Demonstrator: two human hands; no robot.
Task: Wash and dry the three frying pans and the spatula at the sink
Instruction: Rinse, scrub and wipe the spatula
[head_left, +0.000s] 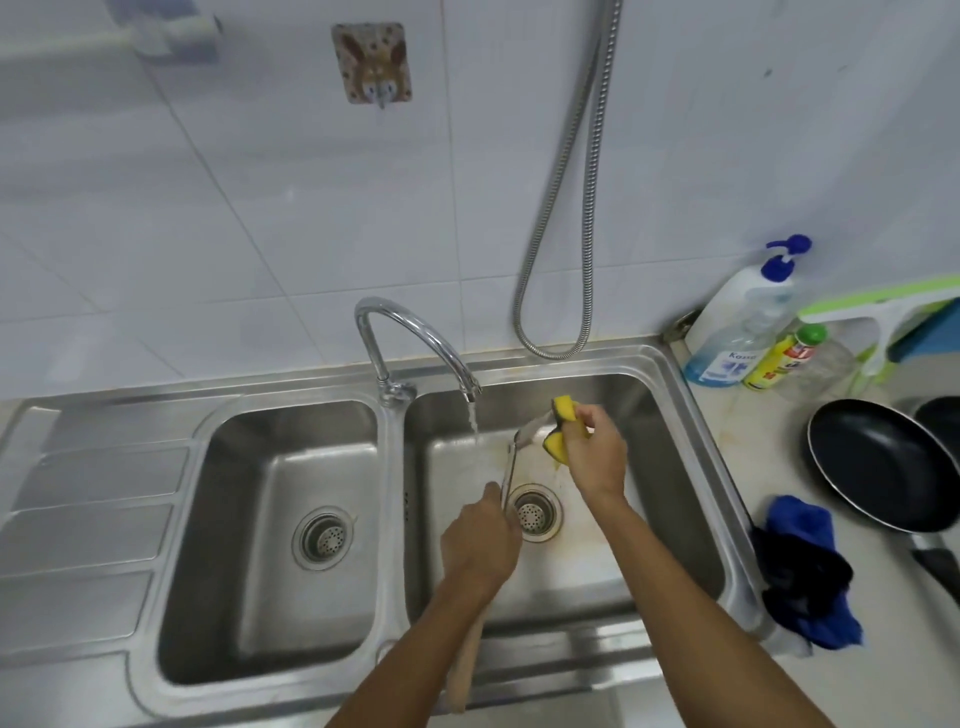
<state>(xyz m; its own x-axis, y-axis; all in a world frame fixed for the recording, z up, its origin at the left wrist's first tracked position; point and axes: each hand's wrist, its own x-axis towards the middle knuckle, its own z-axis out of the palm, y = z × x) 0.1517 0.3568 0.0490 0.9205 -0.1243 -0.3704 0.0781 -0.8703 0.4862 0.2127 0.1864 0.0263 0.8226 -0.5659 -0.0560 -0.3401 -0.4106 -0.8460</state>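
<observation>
In the head view there is one sink (675, 395) with two basins, and one tap (415, 338) runs water into the right basin. Over this basin the left hand (480, 540) is closed around the wooden handle of the one spatula (511, 462). The right hand (597, 452) presses one folded yellow sponge (558, 426) around the blade, so the blade is mostly hidden. On the counter at the right I count two frying pans: one black pan (878, 462) and a second pan (943, 421) cut off by the edge. The third pan is not visible. One blue cloth (805, 571) hangs near them, and three bottles (748, 332) stand far behind.
</observation>
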